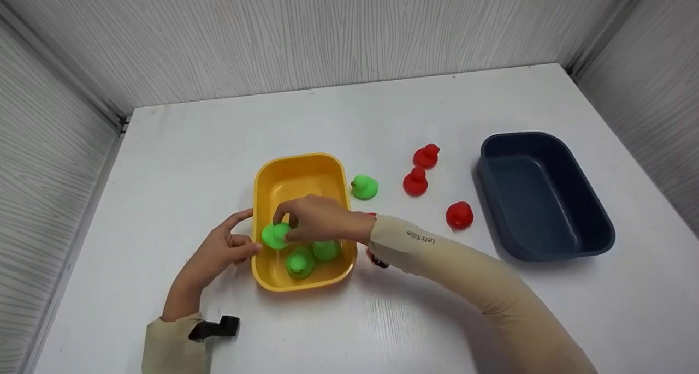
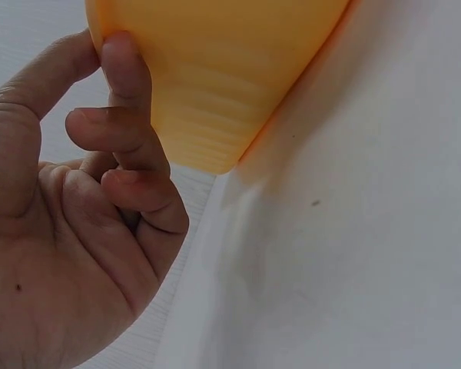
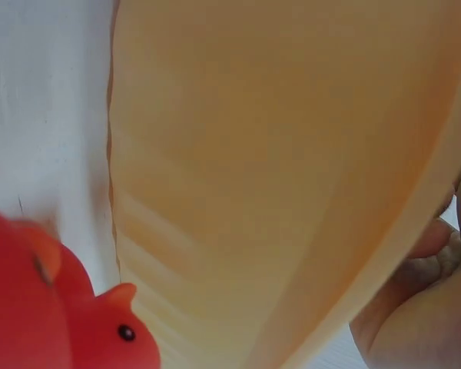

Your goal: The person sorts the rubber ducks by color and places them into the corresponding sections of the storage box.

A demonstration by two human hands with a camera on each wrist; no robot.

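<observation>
My left hand pinches the left rim of a yellow tub; in the left wrist view, its thumb and a fingertip meet at the rim, other fingers curled below. Reaching over the tub's right side, my right hand grips a green rubber duck inside it, near the left wall. Two more green ducks lie at the front of the tub: one duck shows its head, while another duck is partly under my right wrist. The right wrist view mostly shows the tub's outer wall.
Right of the tub sits a green duck. Farther right are red ducks and a red duck nearer the front. A red duck stands beside the tub, mostly under my right sleeve. At right stands a dark blue tub.
</observation>
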